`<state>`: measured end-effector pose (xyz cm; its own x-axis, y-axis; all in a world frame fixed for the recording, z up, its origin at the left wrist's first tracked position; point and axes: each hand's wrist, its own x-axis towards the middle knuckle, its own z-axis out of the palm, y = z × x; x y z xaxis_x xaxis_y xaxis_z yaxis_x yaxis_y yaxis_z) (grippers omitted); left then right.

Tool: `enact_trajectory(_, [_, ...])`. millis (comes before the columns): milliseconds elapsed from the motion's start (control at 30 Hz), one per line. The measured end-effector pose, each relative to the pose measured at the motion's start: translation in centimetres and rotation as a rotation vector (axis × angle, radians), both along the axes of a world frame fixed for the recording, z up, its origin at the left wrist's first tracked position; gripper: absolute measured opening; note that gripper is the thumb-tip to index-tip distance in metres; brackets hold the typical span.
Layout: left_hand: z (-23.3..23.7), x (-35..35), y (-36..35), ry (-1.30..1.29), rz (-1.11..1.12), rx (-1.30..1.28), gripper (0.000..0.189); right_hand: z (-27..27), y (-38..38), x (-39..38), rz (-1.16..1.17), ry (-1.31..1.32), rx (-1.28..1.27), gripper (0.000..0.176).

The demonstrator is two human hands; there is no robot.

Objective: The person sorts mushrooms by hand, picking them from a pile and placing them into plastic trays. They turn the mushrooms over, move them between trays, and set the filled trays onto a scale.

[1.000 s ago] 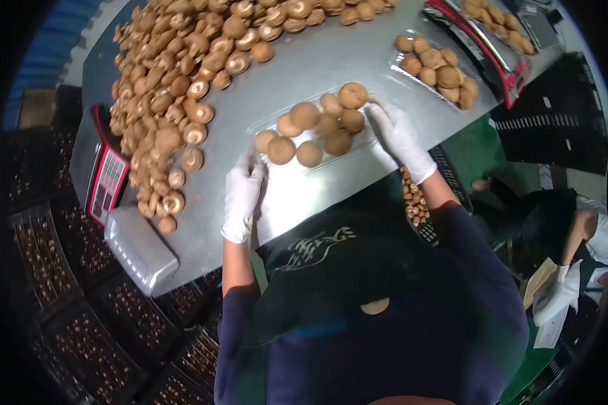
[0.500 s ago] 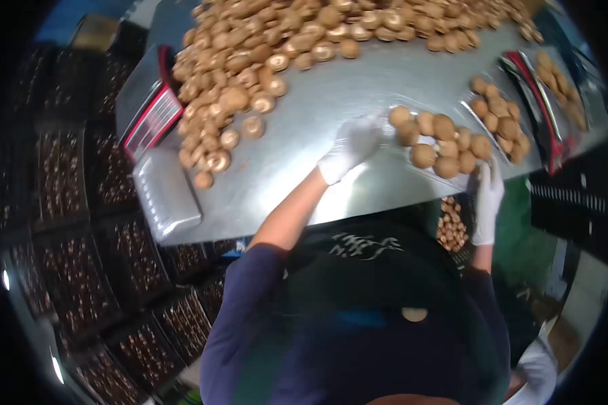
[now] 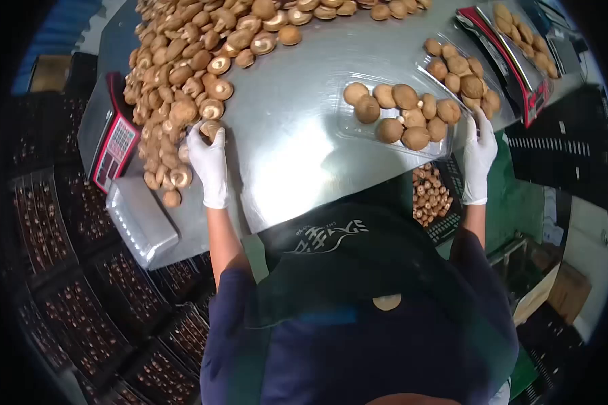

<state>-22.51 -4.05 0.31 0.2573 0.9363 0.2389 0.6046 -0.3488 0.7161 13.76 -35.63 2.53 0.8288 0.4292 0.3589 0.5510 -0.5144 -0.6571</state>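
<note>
My left hand (image 3: 209,162), in a white glove, is closed around a brown shiitake mushroom (image 3: 211,129) at the edge of a large mushroom pile (image 3: 189,74). My right hand (image 3: 478,162), also gloved, pinches the right rim of a clear plastic tray (image 3: 348,128). Several mushrooms sit cap up in that tray, and bare plastic shows at its lower left. Just beyond my right fingertips is a second clear tray (image 3: 429,71) filled with mushrooms.
A red-edged scale (image 3: 118,145) stands left, beside stacked clear trays (image 3: 142,212). Another red-edged scale (image 3: 503,61) at the right carries a filled tray. A crate of mushrooms (image 3: 431,196) sits below the metal table's (image 3: 290,155) front edge. Dark mushroom crates (image 3: 81,304) cover the floor left.
My left hand has moved left from beside the near tray to the pile and taken hold of a mushroom. My right hand stays at the tray's right side. The view has shifted.
</note>
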Motion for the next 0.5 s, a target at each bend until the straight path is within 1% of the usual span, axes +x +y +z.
enact_trajectory(33, [1.2,1.6,-1.1,-0.46,-0.042,-0.361,0.045,-0.5,-0.2,0.2,0.012,-0.064,-0.006,0.029])
enact_trajectory(67, [3.1,3.9,-3.0,-0.65,-0.116,-0.539,0.04,-1.0,-0.3,0.1,0.003,-0.029,0.014,0.029])
enact_trajectory(100, [4.6,5.9,-4.5,-0.565,-0.213,-0.637,0.038,-1.2,-0.5,0.0,0.002,0.01,0.032,0.029])
enact_trajectory(133, [3.7,7.3,-5.1,-0.612,-0.368,-0.712,0.037,-1.2,-0.5,-0.3,0.004,0.016,0.036,0.029])
enact_trajectory(167, [3.5,8.9,-6.1,-0.703,-0.456,-0.87,0.036,-1.0,-0.5,-0.6,-0.002,0.013,0.029,0.029])
enact_trajectory(200, [3.2,10.3,-6.7,-0.757,-0.544,-0.956,0.038,-0.7,-0.7,-0.8,-0.007,0.01,0.022,0.029])
enact_trajectory(233, [2.8,11.4,-7.2,-0.817,-0.558,-1.046,0.04,-0.3,-0.8,-1.1,-0.008,0.029,0.044,0.029])
enact_trajectory(300, [2.6,12.8,-7.4,-0.846,-0.664,-1.108,0.042,-0.1,-1.6,-1.1,-0.015,0.023,-0.024,0.029])
enact_trajectory(433, [2.5,13.6,-7.8,-0.816,-0.624,-1.102,0.041,-1.0,-2.2,-1.1,0.027,0.032,0.059,0.029])
enact_trajectory(500, [2.5,13.6,-7.8,-0.933,-0.661,-1.269,0.042,-0.9,-1.5,-1.2,0.056,0.06,0.066,0.03])
